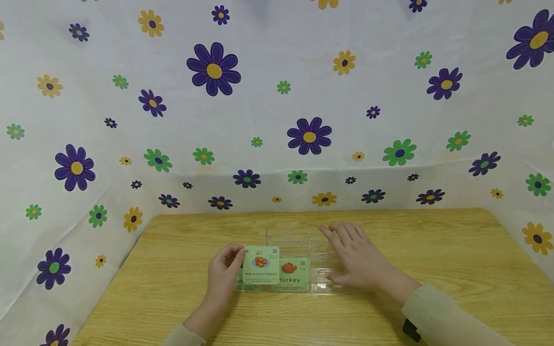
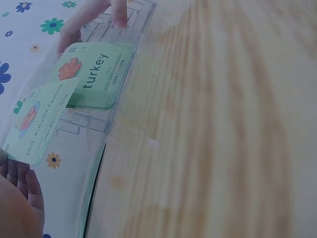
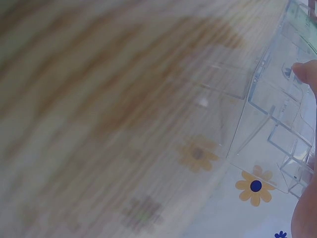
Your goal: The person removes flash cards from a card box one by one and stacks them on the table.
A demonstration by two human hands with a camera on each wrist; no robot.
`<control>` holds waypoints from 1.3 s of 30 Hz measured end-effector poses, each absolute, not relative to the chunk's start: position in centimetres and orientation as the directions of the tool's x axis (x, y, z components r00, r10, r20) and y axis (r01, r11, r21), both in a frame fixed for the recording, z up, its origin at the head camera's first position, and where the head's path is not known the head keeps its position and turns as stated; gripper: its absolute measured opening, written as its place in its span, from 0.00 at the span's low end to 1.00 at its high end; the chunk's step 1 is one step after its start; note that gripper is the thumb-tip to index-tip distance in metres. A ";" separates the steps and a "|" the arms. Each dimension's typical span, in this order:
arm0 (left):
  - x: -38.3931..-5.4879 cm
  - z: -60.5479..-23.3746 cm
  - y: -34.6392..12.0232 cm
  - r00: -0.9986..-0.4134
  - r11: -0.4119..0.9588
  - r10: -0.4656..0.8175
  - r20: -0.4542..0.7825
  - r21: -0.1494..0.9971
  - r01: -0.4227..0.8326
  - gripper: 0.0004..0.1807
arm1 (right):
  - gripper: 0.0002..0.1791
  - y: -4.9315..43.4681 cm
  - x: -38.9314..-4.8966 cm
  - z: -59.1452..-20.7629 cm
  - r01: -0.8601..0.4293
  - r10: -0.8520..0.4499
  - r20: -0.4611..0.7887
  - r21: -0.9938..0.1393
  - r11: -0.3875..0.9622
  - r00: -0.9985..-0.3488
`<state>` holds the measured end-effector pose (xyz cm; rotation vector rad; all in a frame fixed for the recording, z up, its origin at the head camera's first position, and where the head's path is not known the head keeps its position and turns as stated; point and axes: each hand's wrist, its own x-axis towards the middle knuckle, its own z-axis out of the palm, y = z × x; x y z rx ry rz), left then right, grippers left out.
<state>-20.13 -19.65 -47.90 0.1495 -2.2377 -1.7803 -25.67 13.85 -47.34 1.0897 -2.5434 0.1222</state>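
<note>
On your wooden table point(image 1: 182, 323), the clear tray point(image 1: 320, 272) sits partly under your spread right hand point(image 1: 359, 259), your left hand point(image 1: 224, 267) pinches the Mid-Autumn Festival card point(image 1: 261, 268), not yet laid down, and the turkey card point(image 1: 294, 273) seems already settled in the tray.

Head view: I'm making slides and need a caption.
Left hand holds Mid-Autumn Festival card; right hand at clear plastic holder.

Head view looks down; closer wrist views share its tabletop point(image 1: 298, 326).
</note>
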 end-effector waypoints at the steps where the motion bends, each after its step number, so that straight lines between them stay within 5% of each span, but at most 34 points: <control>1: -20.2 -48.0 -19.7 -0.956 0.239 -0.251 0.151 0.967 0.090 0.11 | 0.63 13.9 -25.7 -47.3 -0.715 -0.683 0.366 0.064 0.696 -0.632; 39: -20.0 -48.5 -22.0 -0.937 0.214 -0.330 0.112 0.976 0.042 0.13 | 0.63 13.8 -25.7 -47.2 -0.722 -0.688 0.363 0.055 0.689 -0.629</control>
